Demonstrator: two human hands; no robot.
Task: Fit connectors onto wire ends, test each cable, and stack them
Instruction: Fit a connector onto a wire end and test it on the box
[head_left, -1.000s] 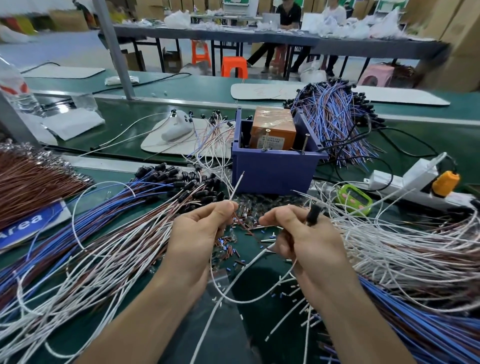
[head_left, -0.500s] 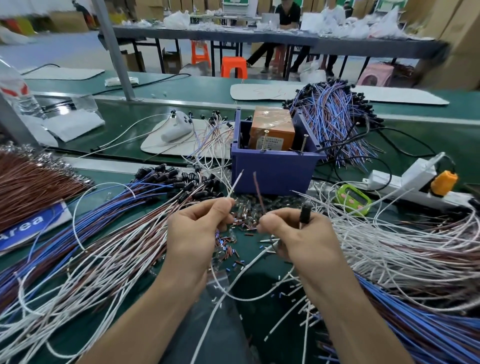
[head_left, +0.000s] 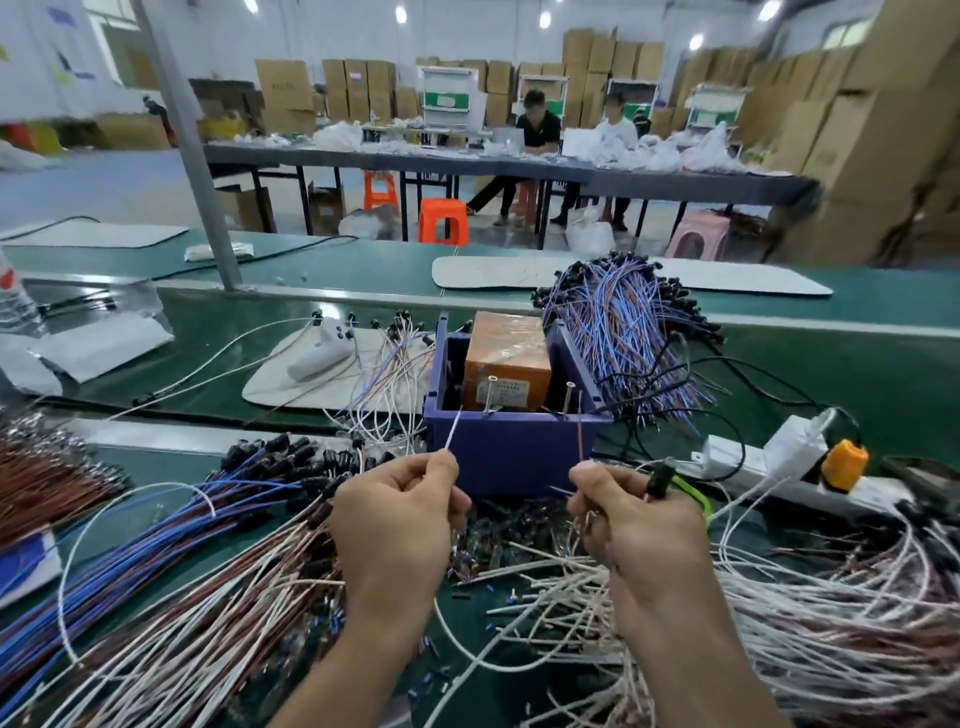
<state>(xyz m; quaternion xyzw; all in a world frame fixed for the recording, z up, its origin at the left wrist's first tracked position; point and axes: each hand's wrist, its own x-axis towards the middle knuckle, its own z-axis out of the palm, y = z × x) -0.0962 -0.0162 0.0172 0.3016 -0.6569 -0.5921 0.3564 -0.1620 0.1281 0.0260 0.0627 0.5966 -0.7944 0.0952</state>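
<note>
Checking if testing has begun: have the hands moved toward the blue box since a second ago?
Yes. Both hands, left and right, have risen closer to the blue box; their wire ends now overlap its front wall.

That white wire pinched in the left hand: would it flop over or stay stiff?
Probably springy. Above the left hand the white wire tip stands nearly straight, while its long run curves loosely below. Likely light and hard to grip, being so thin.

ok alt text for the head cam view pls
Two bare hands work over a green bench buried in wire bundles: the left hand pinches a white wire, the right hand a brown wire and a black connector. Behind them stands a blue box.
</note>
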